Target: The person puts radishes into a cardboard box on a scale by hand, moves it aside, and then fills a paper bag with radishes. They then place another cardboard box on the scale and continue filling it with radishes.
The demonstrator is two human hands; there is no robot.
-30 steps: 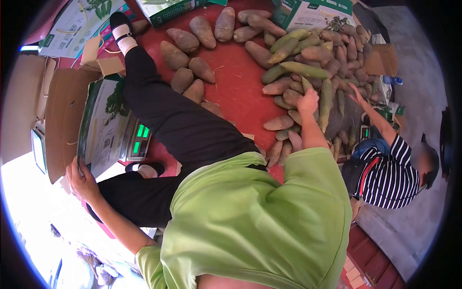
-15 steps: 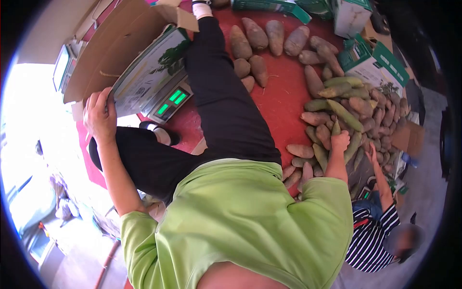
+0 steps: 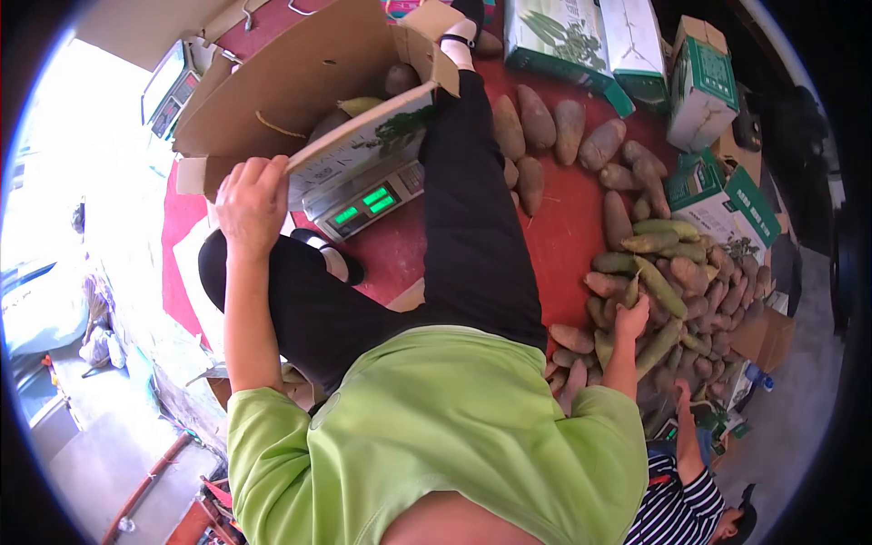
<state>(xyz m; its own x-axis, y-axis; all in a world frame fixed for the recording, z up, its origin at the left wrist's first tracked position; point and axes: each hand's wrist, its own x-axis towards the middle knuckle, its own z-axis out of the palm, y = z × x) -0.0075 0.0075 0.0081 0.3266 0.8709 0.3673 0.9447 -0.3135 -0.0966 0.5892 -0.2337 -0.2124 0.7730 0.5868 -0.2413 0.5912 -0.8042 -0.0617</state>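
My left hand (image 3: 250,204) is closed over the near corner of an open cardboard box (image 3: 341,156). The box rests on a digital scale (image 3: 368,207) with lit green digits. Inside it, a green radish (image 3: 360,105) and a brownish-red root (image 3: 400,79) show; the rest is hidden by the walls. My right hand (image 3: 633,315) grips a slim green radish (image 3: 632,291), whose tip sticks up past the fingers. That hand is at the near-left side of a heap of green radishes (image 3: 660,289) and brownish-red roots (image 3: 718,300).
More roots (image 3: 569,127) lie in rows on the red mat (image 3: 495,213). Printed cartons (image 3: 559,36) stand at the back, and an open green-white carton (image 3: 722,204) sits behind the heap. A co-worker in a striped top (image 3: 672,500) reaches toward the heap. Another scale (image 3: 173,95) stands far left.
The view has shifted, bringing the box's contents into sight. My left hand still holds the box edge, and my right hand remains on the radish. The co-worker's arm appears lower in view.
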